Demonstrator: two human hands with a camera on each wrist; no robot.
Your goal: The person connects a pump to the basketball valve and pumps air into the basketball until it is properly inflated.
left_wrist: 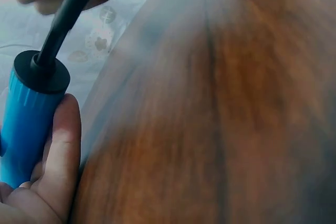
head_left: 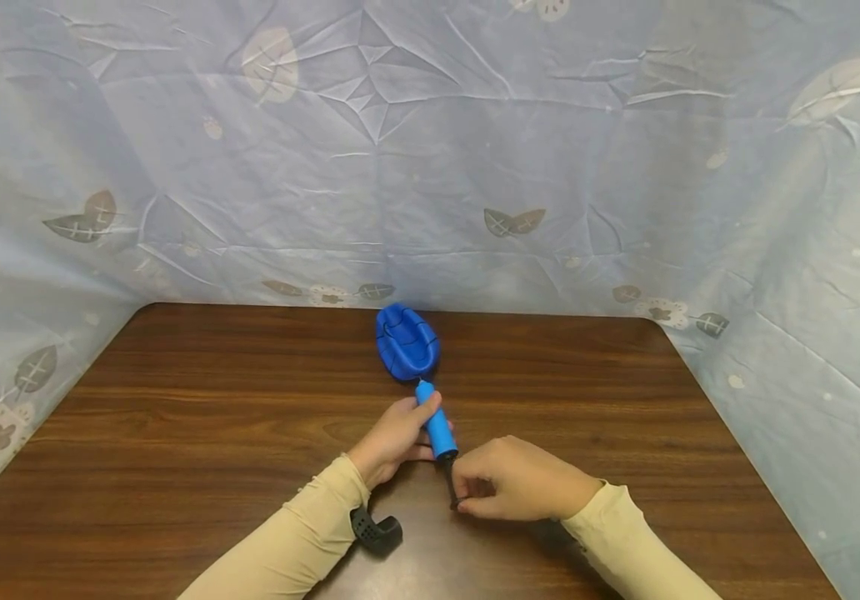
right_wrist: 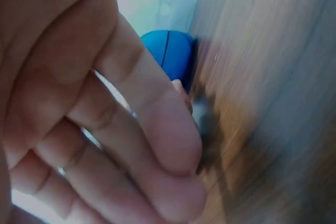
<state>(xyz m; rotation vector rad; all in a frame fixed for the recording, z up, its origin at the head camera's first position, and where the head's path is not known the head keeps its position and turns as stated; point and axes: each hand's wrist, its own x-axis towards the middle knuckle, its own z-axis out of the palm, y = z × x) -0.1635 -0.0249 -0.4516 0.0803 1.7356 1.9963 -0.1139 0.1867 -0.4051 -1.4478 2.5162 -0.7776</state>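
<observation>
Sleeves [head_left: 291, 525]: pale yellow, reaching in from the near edge of the head view.
Black wrist piece [head_left: 377, 532]: perforated, just beside the left cuff.
Right hand [head_left: 516, 479]: curled, pinching the outer end of the pump rod with thumb and fingers.
Pump rod [head_left: 448, 482]: black, thin, standing well out of the barrel; probably stiff, yet liable to bend if pushed askew; best held at the very end, in line with the barrel.
Left hand [head_left: 396, 433]: wrapped round the pump barrel, thumb along the upper side.
Pump barrel [head_left: 441, 433]: bright blue, between the hands and the ball; likely light, hard plastic, a little slippery; best gripped round the middle, or by the ribbed end under the black collar [left_wrist: 52, 85].
Needle [head_left: 422, 381]: between barrel and ball; likely the most fragile part; too small to tell how deeply seated.
Ball [head_left: 406, 337]: dark blue, black-seamed, sunk into a bowl shape near the counter's far edge; probably light, soft and yielding; best steadied by the rim beside the needle.
Counter [head_left: 212, 433]: dark wood grain.
Wall cloth [head_left: 430, 167]: creased, leaf-printed, beyond everything.
</observation>
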